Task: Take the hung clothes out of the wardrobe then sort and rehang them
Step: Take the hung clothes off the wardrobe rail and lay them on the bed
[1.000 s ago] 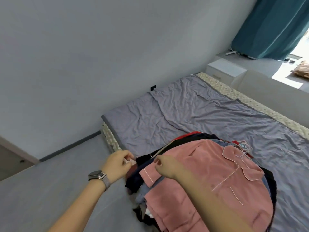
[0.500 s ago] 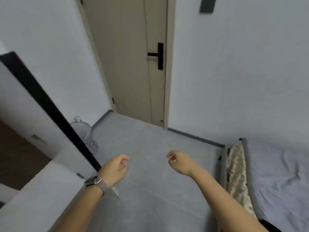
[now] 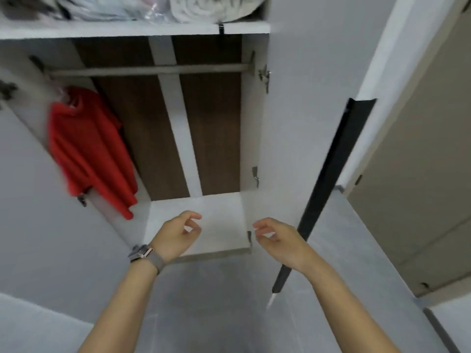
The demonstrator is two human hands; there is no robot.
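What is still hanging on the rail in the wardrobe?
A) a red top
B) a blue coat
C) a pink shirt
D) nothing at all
A: a single red top hangs at the left end of the rail, and the rest of the rail is bare.

This is a room in a home, likely a bedroom, seen at an open built-in wardrobe (image 3: pixel 254 128). A metal hanging rail (image 3: pixel 147 70) spans its compartment, with a red T-shirt (image 3: pixel 89 149) on a hanger at the left end. Folded bedding (image 3: pixel 209 7) is stacked on the shelf (image 3: pixel 132 30) above. A beige interior door (image 3: pixel 420 174) stands to the right, over a grey floor (image 3: pixel 216 301).
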